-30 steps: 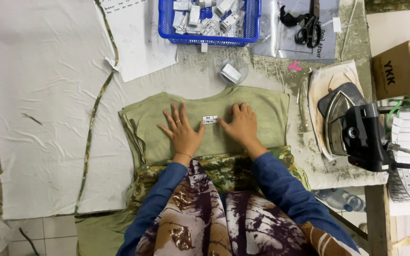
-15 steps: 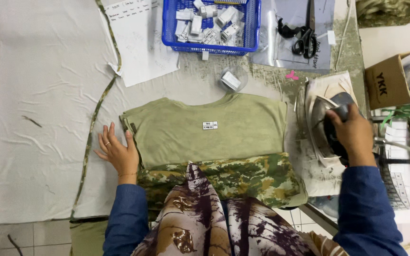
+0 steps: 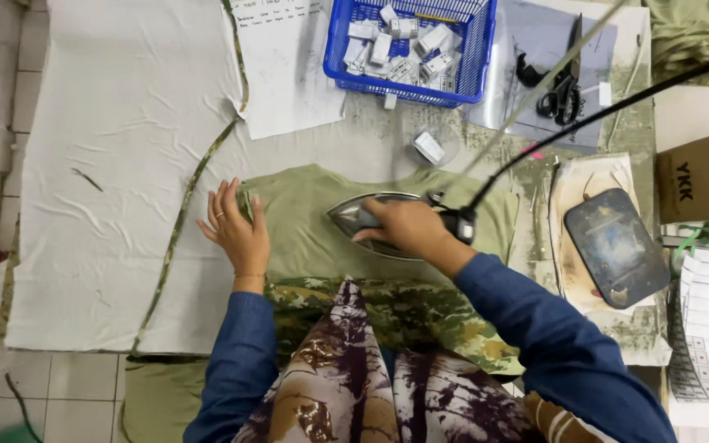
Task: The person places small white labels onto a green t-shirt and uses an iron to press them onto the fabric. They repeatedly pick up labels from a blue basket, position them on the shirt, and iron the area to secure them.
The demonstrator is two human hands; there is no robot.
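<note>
Olive-green knit garment (image 3: 305,226) lies flat on the padded table (image 3: 125,164), collar edge toward the blue basket (image 3: 408,49); right hand (image 3: 408,230) is wrapped tight around the handle of the steel iron (image 3: 371,223), soleplate down mid-garment; left hand (image 3: 235,230) is flat, fingers spread, gripping nothing, pinning the garment's left edge. Judgement: keep the iron level and gliding, keep cloth taut, fingers well off the tip; garment is soft and matte, iron pointed and glossy, dark rest pad (image 3: 615,246) right of garment.
</note>
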